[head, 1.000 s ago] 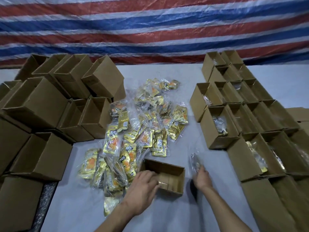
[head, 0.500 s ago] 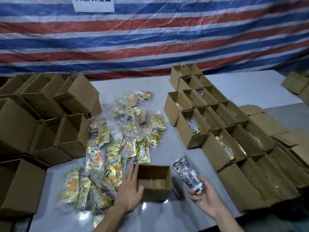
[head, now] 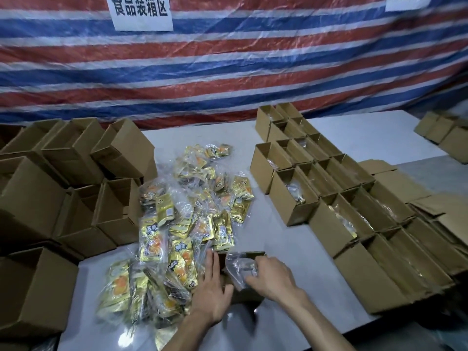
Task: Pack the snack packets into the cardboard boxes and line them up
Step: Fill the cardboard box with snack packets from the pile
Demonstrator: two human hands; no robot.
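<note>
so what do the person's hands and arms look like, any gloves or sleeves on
No gloves: the left hand and the right hand are both bare, with no ring, watch or wristband that I can make out. The left forearm and right forearm are uncovered down to the picture's bottom edge, so no sleeve shows.

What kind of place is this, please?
Probably a makeshift food-packing area: a paper sign reading 食品装箱区 on a striped tarp, rows of open cardboard boxes on the table, and a heap of snack packets.
</note>
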